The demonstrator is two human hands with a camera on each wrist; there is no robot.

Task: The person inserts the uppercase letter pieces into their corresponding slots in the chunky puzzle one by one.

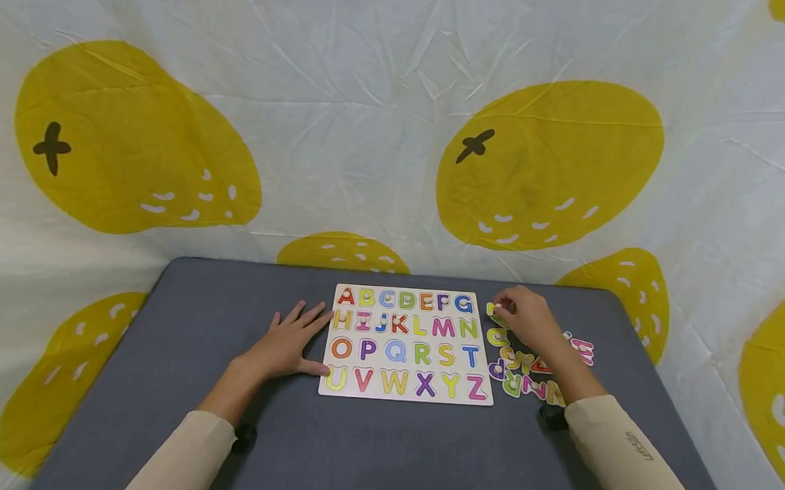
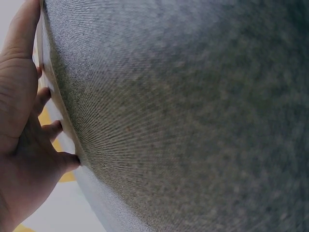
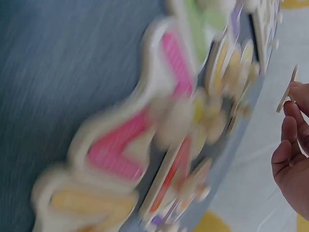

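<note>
A white alphabet puzzle board lies flat on the dark table, its rows running from A to Z. Knobs stand on letters in the top row and on H to K; other letters look flat. My left hand rests at the board's left side, fingers spread, with the thumb on its edge near U. Beyond the board's upper right corner, my right hand pinches a yellow-green letter piece. In the right wrist view that letter piece appears edge-on, raised off the table, so its letter cannot be read.
Loose knobbed letter pieces lie in an overlapping heap right of the board, partly under my right forearm. A pink letter piece shows blurred in the right wrist view. Behind the grey table hangs a white cloth with yellow fruit shapes.
</note>
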